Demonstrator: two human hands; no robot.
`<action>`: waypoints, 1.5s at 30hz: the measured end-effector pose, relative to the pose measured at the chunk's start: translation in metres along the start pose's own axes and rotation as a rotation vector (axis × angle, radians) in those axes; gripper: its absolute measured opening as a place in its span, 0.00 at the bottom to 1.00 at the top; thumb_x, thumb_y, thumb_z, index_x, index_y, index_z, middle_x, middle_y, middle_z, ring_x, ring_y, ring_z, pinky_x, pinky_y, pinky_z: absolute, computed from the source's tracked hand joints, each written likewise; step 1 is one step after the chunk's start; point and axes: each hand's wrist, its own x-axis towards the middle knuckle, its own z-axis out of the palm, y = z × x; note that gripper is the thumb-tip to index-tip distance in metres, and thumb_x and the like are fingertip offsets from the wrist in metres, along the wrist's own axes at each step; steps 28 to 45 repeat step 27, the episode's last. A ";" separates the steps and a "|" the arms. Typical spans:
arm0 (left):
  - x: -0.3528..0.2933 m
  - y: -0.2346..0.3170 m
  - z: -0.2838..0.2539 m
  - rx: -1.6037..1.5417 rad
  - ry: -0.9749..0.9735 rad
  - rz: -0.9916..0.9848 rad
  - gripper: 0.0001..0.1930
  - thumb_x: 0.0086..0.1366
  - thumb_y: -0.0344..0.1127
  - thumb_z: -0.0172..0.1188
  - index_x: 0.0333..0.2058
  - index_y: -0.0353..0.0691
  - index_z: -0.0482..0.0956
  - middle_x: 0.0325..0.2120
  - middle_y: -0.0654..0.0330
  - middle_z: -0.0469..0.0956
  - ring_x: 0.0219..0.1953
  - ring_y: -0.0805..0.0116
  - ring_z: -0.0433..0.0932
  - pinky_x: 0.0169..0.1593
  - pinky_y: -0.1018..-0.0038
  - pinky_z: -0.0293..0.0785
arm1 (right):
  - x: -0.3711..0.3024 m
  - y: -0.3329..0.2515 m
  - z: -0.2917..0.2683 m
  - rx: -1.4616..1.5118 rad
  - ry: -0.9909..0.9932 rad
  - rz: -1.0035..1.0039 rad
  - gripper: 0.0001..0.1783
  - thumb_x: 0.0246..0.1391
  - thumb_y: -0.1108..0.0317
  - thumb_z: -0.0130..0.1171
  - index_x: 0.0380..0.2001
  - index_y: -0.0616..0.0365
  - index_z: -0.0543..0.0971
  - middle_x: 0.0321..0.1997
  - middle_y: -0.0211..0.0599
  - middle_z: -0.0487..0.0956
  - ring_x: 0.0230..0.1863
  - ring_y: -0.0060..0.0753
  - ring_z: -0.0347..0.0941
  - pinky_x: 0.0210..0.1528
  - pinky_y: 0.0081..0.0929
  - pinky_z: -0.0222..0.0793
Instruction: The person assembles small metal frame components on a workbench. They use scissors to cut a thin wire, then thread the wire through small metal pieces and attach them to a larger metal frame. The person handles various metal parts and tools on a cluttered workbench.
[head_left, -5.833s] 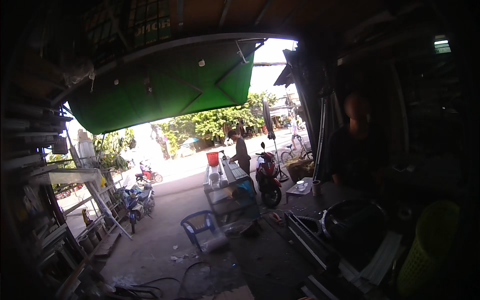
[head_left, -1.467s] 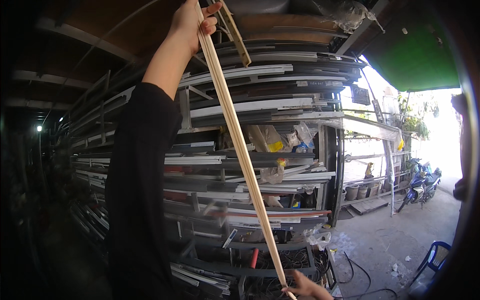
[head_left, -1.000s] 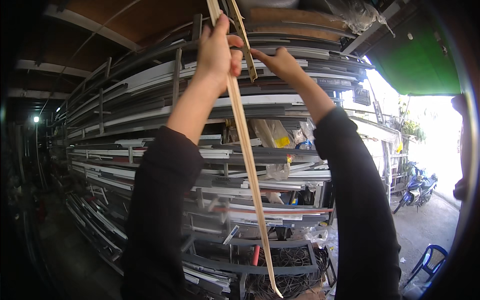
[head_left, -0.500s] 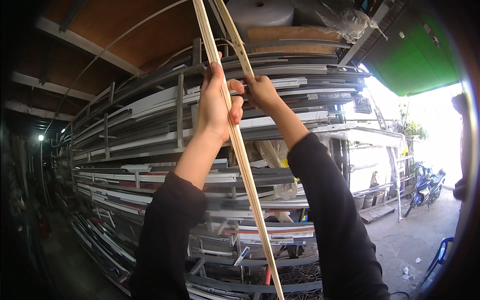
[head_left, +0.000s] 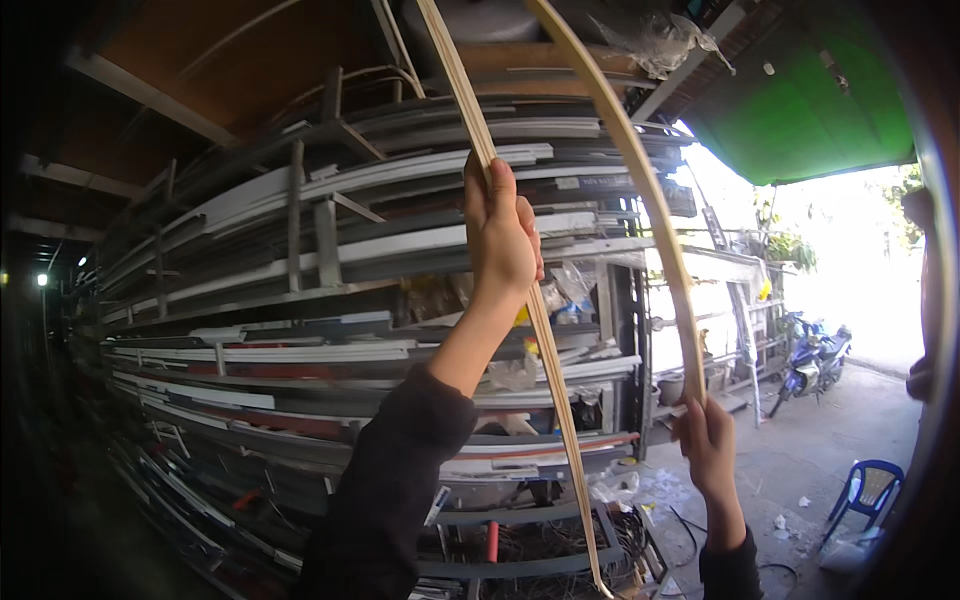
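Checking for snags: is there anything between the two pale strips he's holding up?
In the head view, nothing hangs between the left strip and the right strip; only the rack of long stock shows behind that gap.

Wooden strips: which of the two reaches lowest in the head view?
The left strip, gripped high by the left hand, runs down past the rack to the bottom edge. The right strip ends in the right hand.

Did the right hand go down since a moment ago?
Yes. The right hand was up beside the left hand near the rack's upper shelves; now it grips the second wooden strip low, level with the storage rack's lower shelves.
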 end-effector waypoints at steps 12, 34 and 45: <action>-0.103 -0.133 0.137 -0.231 0.051 -0.003 0.24 0.76 0.52 0.41 0.63 0.46 0.59 0.17 0.67 0.58 0.08 0.78 0.50 0.10 0.80 0.52 | -0.269 0.047 -0.127 -0.525 0.653 0.235 0.15 0.71 0.64 0.45 0.39 0.65 0.76 0.18 0.23 0.69 0.17 0.10 0.58 0.20 0.14 0.51; -0.218 -0.250 0.340 -0.240 0.069 -0.020 0.41 0.72 0.64 0.38 0.69 0.37 0.42 0.10 0.64 0.58 0.06 0.81 0.58 0.06 0.86 0.58 | -0.363 0.081 -0.330 -0.667 1.080 0.658 0.15 0.70 0.60 0.50 0.39 0.60 0.79 0.17 0.22 0.69 0.15 0.09 0.59 0.15 0.13 0.50; -0.218 -0.250 0.340 -0.240 0.069 -0.020 0.41 0.72 0.64 0.38 0.69 0.37 0.42 0.10 0.64 0.58 0.06 0.81 0.58 0.06 0.86 0.58 | -0.363 0.081 -0.330 -0.667 1.080 0.658 0.15 0.70 0.60 0.50 0.39 0.60 0.79 0.17 0.22 0.69 0.15 0.09 0.59 0.15 0.13 0.50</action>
